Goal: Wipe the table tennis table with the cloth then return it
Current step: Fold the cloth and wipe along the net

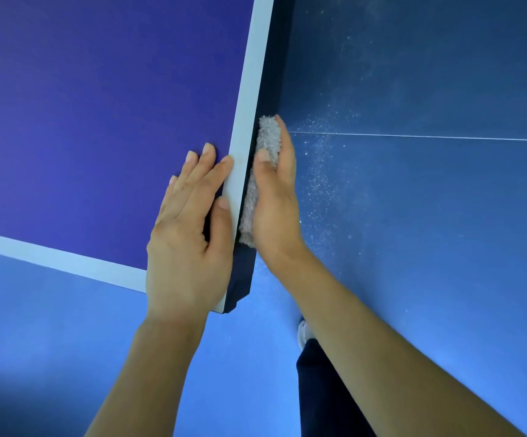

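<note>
The blue table tennis table (92, 105) fills the upper left, with a white border line along its right and near edges; its near right corner is below centre. My left hand (189, 234) lies flat on the tabletop at that corner, fingers spread, thumb over the white line. My right hand (276, 197) presses a fluffy grey cloth (263, 146) against the table's dark side edge, just off the right border. The cloth is folded long and narrow, partly hidden behind my palm.
Blue sports flooring (429, 216) lies to the right and below the table, with a thin white line and scattered pale dust specks near the cloth. My dark trouser leg (322, 389) and a white shoe (303, 334) show below the corner.
</note>
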